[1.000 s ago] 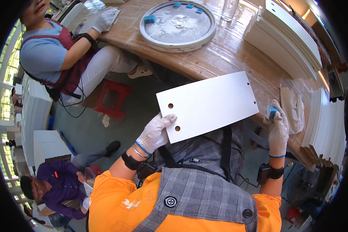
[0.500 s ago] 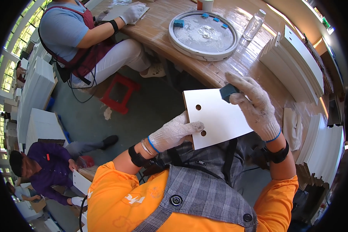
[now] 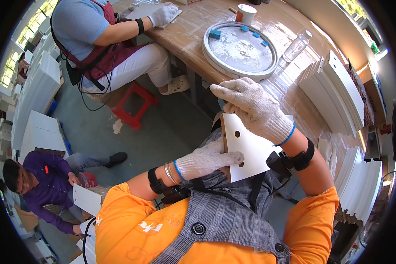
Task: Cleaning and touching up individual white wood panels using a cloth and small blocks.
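My left hand (image 3: 207, 159), in a dusty white knit glove, grips a white panel (image 3: 253, 149) by its left edge, thumb across the face beside the lower of two round holes. The panel is tilted in front of my body. My right hand (image 3: 251, 103), gloved too, is raised over the panel's far left corner, fingers bent. A small part of a dark blue block (image 3: 221, 103) shows under its fingertips; the hand hides the rest. Whether the block touches the panel's edge cannot be made out.
A round tray (image 3: 268, 72) with white powder and small blue blocks stands on the table, near a cup (image 3: 245, 15) and a clear bottle (image 3: 297, 46). Panel stacks (image 3: 334, 94) stand at the right. Co-workers sit far left and lower left; a red stool (image 3: 134, 105) is on the floor.
My right hand has swung left with the block, from the panel's far right corner to its far left one. The panel has shifted slightly right and nearer in the picture.
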Demonstrator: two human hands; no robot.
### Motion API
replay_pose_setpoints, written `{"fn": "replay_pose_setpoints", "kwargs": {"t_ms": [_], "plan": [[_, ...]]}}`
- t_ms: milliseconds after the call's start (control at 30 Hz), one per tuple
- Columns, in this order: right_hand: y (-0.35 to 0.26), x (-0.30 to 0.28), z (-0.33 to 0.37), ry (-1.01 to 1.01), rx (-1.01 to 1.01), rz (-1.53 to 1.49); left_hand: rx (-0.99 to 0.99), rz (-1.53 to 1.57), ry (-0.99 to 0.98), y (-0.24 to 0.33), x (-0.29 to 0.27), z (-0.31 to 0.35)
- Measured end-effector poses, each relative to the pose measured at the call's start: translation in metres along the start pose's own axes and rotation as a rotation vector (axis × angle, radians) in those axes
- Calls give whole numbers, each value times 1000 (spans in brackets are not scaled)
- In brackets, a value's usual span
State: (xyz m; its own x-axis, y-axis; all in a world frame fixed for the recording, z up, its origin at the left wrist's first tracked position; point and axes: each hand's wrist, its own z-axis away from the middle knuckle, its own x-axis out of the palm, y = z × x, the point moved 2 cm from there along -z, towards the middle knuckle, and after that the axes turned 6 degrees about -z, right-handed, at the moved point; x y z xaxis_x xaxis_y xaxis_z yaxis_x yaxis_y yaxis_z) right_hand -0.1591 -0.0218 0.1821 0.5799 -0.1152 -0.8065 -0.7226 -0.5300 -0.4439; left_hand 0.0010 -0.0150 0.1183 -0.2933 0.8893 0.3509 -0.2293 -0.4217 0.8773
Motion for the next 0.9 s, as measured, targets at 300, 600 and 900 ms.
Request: {"fn": "replay_pose_setpoints", "kwargs": {"t_ms": [300, 600, 900], "plan": [[-11, -3, 1, -46, -19, 106, -11, -30, 27, 6, 5, 3], [-4, -9, 4, 61, 58, -107, 32, 66, 42, 6, 3, -7], [-32, -29, 32, 265, 231, -82, 128, 182, 62, 5, -3, -13]]}}
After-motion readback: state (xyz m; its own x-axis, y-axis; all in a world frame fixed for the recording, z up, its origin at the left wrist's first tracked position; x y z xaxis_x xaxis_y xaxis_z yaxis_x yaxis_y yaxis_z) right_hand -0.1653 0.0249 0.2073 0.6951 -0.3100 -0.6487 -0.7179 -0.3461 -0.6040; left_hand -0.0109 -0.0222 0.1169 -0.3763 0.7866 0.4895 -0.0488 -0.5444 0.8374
